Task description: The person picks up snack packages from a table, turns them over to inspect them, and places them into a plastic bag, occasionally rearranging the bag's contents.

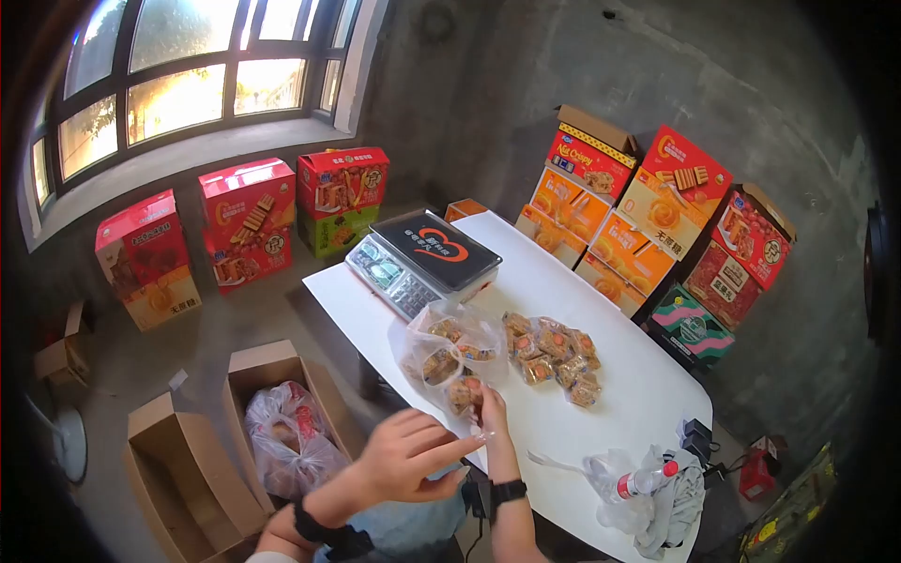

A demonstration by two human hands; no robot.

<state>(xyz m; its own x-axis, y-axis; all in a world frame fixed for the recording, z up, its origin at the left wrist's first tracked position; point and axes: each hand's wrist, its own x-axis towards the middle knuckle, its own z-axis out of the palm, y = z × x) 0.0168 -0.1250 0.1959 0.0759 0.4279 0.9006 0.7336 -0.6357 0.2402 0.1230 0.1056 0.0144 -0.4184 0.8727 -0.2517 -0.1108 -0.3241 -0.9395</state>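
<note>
We see a clear plastic bag (449,349) of wrapped snacks resting on the white table (648,385), close to its near long edge. The bag sits upright and slumped, its mouth at the top, its gathered lower corner toward us. Our right hand (490,405) comes up from below with fingers pinched together on that lower corner, where one wrapped snack shows through the film. Our left hand (405,460) hovers just beside it over the table edge, fingers loosely curled and apart, holding nothing that we can make out; its fingertips nearly meet the right hand.

Just right of the bag lies a loose heap of wrapped snacks (554,355), stretched along the table's length. Behind the bag stands a digital scale (422,258) at the far end of the table, its keypad facing the near edge. Toward the right end lies a crumpled plastic bag with a bottle (648,488); bare tabletop lies between it and the heap.

On the floor left of the table stand an open carton holding a tied bag (289,433) and another open carton (178,469). Printed snack cartons (648,211) are stacked along the walls.
</note>
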